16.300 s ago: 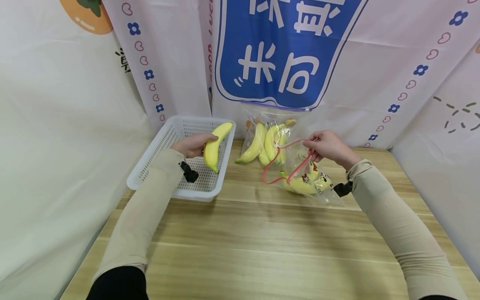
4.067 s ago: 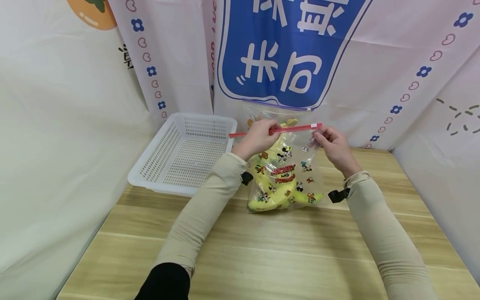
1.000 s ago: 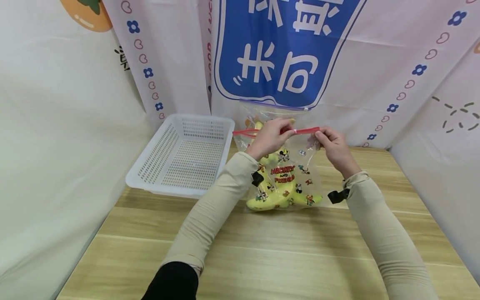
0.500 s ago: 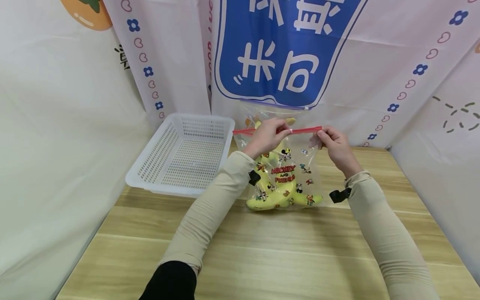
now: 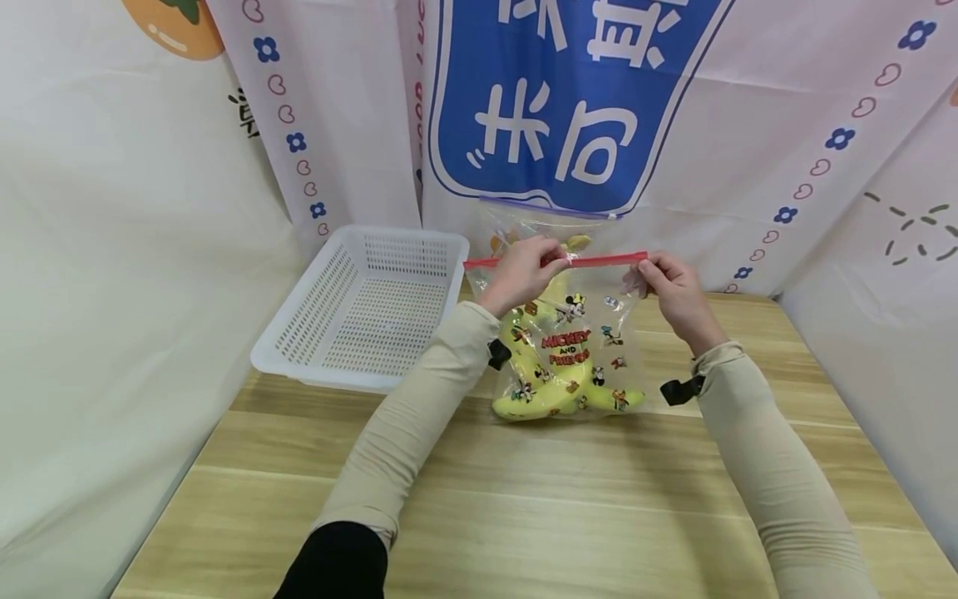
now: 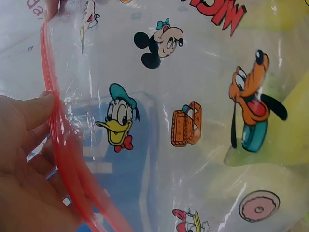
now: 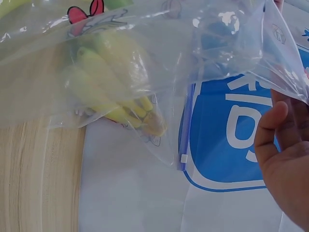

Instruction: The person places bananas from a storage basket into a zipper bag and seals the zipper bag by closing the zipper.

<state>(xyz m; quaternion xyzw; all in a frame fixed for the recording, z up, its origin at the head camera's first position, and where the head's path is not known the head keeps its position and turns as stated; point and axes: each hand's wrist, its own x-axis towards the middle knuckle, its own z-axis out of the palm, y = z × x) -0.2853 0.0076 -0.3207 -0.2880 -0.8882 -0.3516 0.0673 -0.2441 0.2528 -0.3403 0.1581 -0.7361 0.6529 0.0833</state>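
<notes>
A clear zip bag [image 5: 565, 339] with cartoon prints stands upright on the table, yellow bananas [image 5: 535, 403] at its bottom. Its red zip strip [image 5: 609, 260] runs across the top. My left hand [image 5: 524, 274] pinches this strip left of the middle, thumb beside a small white slider [image 5: 570, 261]. In the left wrist view the red strip [image 6: 53, 87] is one band above the thumb and parts into two strands below it. My right hand [image 5: 677, 291] pinches the bag's upper right corner; its curled fingers show in the right wrist view beside the clear film [image 7: 280, 53].
Behind stands a second clear bag with a purple zip [image 5: 539, 208], bananas [image 7: 111, 82] inside. A white perforated plastic basket [image 5: 303, 366] sits to the left on the wooden table [image 5: 524, 499]. A printed cloth [image 5: 359, 108] hangs at the back.
Earlier my left hand held a banana over the basket and the bag lay gaping. Over the last second my left hand has moved left along the strip with the slider; the strip's left part gapes less.
</notes>
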